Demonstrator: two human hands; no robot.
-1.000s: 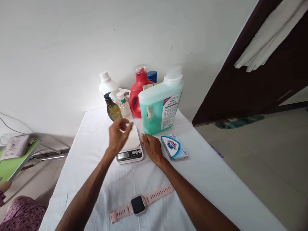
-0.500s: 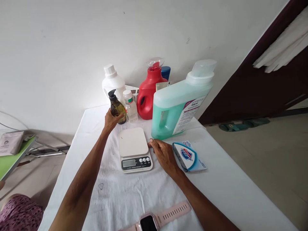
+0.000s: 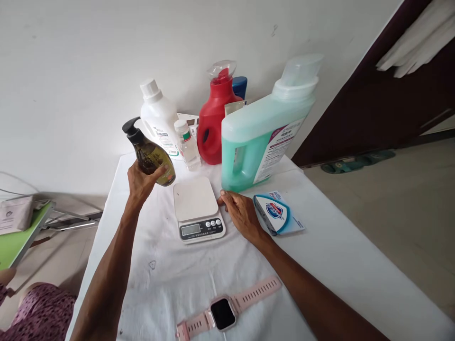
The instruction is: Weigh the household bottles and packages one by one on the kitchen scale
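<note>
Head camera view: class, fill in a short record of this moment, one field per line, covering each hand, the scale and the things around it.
left hand: holds the dark pump bottle tilted, lifted off the table
right hand: rests flat on the cloth beside the scale
kitchen scale: platform bare, display facing the person
behind the scale: white bottle, small clear bottle, red jug, large green jug
right of the hand: soap box
near edge: pink watch

A white-clothed table (image 3: 334, 255) bears a kitchen scale (image 3: 197, 208), soap box (image 3: 278, 219), pink watch (image 3: 227, 310) and bottles (image 3: 256, 137)
</note>
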